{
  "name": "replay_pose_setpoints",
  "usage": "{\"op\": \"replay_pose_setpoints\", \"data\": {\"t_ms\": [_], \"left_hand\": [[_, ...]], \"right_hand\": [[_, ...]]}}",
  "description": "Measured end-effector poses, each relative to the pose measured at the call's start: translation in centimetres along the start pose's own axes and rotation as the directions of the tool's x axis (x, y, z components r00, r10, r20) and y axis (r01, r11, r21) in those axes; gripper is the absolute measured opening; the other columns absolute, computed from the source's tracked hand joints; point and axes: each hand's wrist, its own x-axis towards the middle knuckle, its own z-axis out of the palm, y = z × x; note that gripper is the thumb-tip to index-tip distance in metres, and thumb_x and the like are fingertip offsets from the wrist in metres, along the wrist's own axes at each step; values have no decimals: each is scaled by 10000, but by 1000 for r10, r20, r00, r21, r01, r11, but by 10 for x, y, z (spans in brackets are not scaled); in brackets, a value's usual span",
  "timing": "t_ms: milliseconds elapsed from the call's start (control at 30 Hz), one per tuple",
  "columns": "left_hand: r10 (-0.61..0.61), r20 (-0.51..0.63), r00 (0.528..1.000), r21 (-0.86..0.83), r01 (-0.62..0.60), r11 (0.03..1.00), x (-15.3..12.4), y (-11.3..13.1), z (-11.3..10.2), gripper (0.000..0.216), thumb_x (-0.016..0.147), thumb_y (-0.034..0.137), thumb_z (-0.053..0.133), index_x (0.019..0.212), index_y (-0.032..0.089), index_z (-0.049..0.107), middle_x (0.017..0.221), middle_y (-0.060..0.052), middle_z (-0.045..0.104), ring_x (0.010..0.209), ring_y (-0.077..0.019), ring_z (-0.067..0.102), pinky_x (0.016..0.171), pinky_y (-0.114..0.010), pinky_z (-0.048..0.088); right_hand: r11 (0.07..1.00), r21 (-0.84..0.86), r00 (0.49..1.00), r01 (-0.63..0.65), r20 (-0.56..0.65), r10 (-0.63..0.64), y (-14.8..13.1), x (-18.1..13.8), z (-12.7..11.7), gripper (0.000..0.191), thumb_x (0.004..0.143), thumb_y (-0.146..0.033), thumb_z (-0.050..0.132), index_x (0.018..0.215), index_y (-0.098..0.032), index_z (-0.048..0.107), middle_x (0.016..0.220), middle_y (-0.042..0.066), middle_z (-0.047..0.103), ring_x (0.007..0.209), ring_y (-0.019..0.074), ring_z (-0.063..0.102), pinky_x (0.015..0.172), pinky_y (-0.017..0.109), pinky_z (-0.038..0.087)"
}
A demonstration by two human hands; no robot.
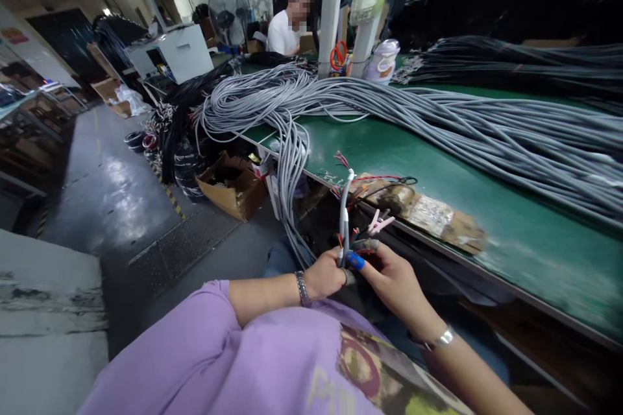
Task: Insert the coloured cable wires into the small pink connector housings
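Note:
My left hand is closed around grey cable, just off the front edge of the green table. The cable stands up from the fingers, with white bands along it and thin coloured wires fanned out at its top. My right hand, with blue wrapping on its thumb, pinches at the same spot from the right. More short coloured wire ends show between the hands. A pale pink clothespin sits just beyond them at the table edge. Behind it lies a taped cardboard strip with red and black wires near it.
Long grey cables run across the green table, and some hang over its front edge. A cardboard box stands on the floor to the left. A lidded bucket and posts stand behind; a person sits farther back.

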Motion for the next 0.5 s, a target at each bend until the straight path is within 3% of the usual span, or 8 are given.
{"op": "replay_pose_setpoints", "data": {"t_ms": [167,333,500], "left_hand": [[-73,15,997,59,71,996,-5,4,-4,444,603,384,789,970,150,704,649,-1,631,514,-84,466,513,-220,365],[-117,3,993,70,116,991,-9,10,-2,570,668,533,716,1081,144,664,570,0,603,412,-67,390,424,-217,252],[-84,-122,989,195,107,975,-10,12,0,507,720,572,648,962,127,644,474,37,537,338,-61,362,376,-214,230]], "right_hand": [[986,150,997,-71,3,71,5,-2,3,210,715,-411,721,808,-224,699,764,38,689,693,200,580,641,320,469],[928,333,975,-167,-86,206,12,-7,4,292,714,-464,714,642,-189,648,548,-3,551,503,124,428,477,266,354],[817,493,923,-300,-67,379,19,-4,4,376,677,-521,722,597,-172,607,555,5,548,477,100,377,460,257,302]]}}
